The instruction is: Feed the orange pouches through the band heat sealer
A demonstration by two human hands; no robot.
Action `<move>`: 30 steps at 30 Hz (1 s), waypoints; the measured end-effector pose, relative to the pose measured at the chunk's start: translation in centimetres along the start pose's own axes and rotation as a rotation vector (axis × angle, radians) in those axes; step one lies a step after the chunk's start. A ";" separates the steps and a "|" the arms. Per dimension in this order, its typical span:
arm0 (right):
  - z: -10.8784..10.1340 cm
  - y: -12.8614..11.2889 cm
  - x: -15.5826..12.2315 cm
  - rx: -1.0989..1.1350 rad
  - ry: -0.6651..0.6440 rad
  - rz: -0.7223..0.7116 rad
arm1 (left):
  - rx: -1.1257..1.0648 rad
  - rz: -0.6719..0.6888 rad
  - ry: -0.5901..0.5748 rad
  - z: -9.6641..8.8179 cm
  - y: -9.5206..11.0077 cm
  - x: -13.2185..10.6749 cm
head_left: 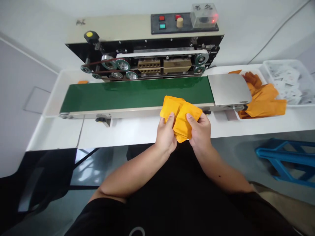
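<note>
Fingers [170, 118] of the left hand [165, 135] and right hand [201, 131] pinch flat, rectangular, matte-orange pouches [184, 122], fanned at frame centre, near the green conveyor belt [137, 93]. I judge this a squaring-up step; overlap may hide some, so the next move calls for even pressure.

Orange packets [182, 118], green belt [137, 94]
</note>
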State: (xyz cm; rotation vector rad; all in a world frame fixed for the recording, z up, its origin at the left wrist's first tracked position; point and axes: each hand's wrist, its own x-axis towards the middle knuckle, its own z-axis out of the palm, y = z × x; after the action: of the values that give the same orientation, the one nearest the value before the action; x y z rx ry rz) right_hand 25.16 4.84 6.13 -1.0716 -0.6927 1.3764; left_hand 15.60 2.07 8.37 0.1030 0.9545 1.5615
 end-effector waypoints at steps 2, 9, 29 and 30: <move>0.2 0.2 0.2 0.016 0.018 -0.007 | 0.010 0.034 -0.040 0.0 0.1 -0.2; 0.9 0.0 -0.2 0.096 0.053 -0.019 | 0.112 0.188 -0.093 -0.5 0.0 -0.3; -5.0 -4.6 3.5 0.010 -0.016 -0.025 | 0.318 0.122 0.034 -8.1 1.3 -1.7; -5.3 -5.1 4.0 -0.006 0.001 -0.026 | 0.326 0.109 0.041 -8.9 1.3 -1.8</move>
State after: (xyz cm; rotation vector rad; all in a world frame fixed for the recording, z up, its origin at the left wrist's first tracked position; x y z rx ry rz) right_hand 32.57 8.32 7.83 -1.0647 -0.7080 1.3518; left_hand 10.01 -3.86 4.12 0.3583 1.2481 1.4998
